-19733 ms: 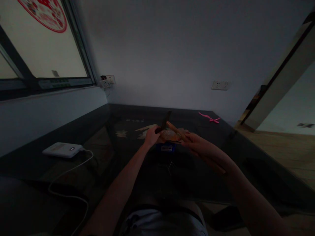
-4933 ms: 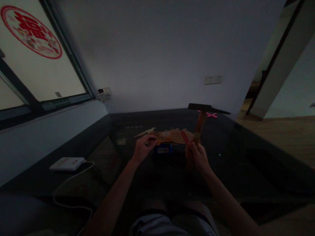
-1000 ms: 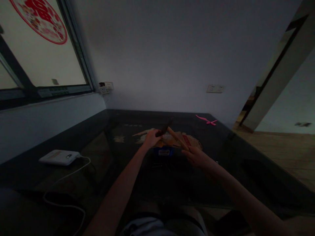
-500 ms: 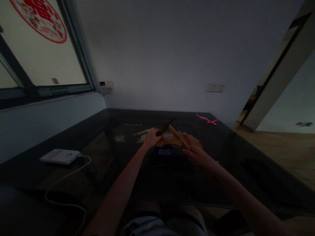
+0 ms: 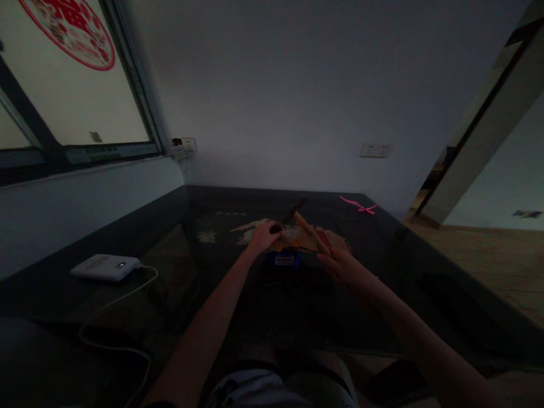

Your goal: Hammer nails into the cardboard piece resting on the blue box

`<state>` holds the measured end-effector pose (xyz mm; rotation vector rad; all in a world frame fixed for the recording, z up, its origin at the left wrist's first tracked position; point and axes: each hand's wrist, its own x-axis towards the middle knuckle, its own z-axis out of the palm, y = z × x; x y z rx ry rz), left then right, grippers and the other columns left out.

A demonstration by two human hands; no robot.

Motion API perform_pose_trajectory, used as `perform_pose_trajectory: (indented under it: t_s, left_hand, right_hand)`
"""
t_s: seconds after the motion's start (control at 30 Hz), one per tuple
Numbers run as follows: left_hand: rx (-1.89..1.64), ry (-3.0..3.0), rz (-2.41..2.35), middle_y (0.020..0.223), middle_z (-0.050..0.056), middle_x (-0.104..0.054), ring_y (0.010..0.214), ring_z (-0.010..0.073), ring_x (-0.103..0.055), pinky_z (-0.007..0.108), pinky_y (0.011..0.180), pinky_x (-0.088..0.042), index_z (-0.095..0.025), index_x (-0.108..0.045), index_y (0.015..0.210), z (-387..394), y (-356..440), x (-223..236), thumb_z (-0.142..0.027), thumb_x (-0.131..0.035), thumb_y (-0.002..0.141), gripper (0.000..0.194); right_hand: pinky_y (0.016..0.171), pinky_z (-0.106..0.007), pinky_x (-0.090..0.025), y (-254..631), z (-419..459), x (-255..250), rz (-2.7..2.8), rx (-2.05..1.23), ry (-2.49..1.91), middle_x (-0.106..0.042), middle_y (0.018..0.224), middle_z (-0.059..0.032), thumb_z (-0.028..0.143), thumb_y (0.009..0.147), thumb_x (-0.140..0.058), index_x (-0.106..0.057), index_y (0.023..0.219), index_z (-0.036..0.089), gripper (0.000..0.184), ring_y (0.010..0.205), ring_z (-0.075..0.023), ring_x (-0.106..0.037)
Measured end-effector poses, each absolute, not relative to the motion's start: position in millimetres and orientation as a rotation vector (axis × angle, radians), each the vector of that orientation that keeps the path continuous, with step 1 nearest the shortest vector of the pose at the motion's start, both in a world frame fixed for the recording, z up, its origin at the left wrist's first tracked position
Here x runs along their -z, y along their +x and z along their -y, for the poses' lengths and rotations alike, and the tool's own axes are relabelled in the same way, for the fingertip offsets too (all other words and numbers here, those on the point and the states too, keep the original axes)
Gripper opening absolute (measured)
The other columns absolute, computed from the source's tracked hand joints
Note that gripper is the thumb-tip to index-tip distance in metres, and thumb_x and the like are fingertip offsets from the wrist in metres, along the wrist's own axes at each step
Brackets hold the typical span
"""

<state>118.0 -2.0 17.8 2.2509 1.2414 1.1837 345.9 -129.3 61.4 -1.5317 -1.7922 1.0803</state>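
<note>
My left hand (image 5: 264,237) is closed in a pinch on a dark, slender object (image 5: 294,209) that points up and away to the right. Dim light hides its exact kind. My right hand (image 5: 340,266) grips the lower end of a light-brown stick (image 5: 306,228), tilted up to the left, its tip close to the dark object. Between the hands lie torn brown cardboard (image 5: 338,242) and a clear, crinkled plastic piece (image 5: 290,233). Just in front of the cardboard sits a small blue box (image 5: 285,259) with a pale label.
A white power bank (image 5: 106,267) with a white cable lies on the dark glossy table (image 5: 191,317) at left. A pink ribbon (image 5: 361,207) rests near the back right corner. A wall socket (image 5: 374,150) is above the table's back edge. A dark flat object (image 5: 463,306) lies at right.
Both hands keep their holds. The stick in my right hand has tilted and shifted slightly right, and the camera view has moved a little.
</note>
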Motion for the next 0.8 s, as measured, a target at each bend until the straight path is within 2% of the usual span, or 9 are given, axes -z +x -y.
perform_pose_trajectory:
  t_s: [0.33, 0.57, 0.8]
  left_hand:
    - [-1.193, 2.276, -1.333, 0.086, 0.005, -0.068, 0.08, 0.0187, -0.062, 0.028, 0.074, -0.047, -0.015, -0.066, 0.088, 3, 117, -18, -0.02, -0.063, 0.073, 0.017]
    - [-1.176, 2.231, -1.292, 0.084, 0.006, -0.069, 0.079, 0.0179, -0.063, 0.029, 0.076, -0.048, -0.014, -0.067, 0.085, 5, 118, -20, -0.02, -0.063, 0.073, 0.013]
    - [-1.158, 2.275, -1.321, 0.088, 0.005, -0.069, 0.082, 0.0184, -0.063, 0.029, 0.078, -0.047, -0.015, -0.067, 0.087, 2, 117, -17, -0.022, -0.062, 0.073, 0.016]
  right_hand:
    - [0.033, -0.017, -0.026, 342, 131, -67, 1.879, -1.028, -1.623, -0.038, 0.046, 0.0086, 0.029, 0.085, -0.045, -0.045, 0.074, 0.018, 0.016, 0.033, -0.0049, -0.035]
    - [0.034, -0.017, -0.028, 344, 130, -71, 1.857, -0.947, -1.59, -0.041, 0.051, 0.0057, 0.034, 0.085, -0.046, -0.046, 0.072, 0.018, 0.02, 0.037, -0.0061, -0.038]
    - [0.035, -0.018, -0.028, 345, 127, -75, 2.034, -0.844, -1.615, -0.042, 0.05, 0.0049, 0.026, 0.085, -0.047, -0.057, 0.087, 0.012, 0.017, 0.036, -0.006, -0.037]
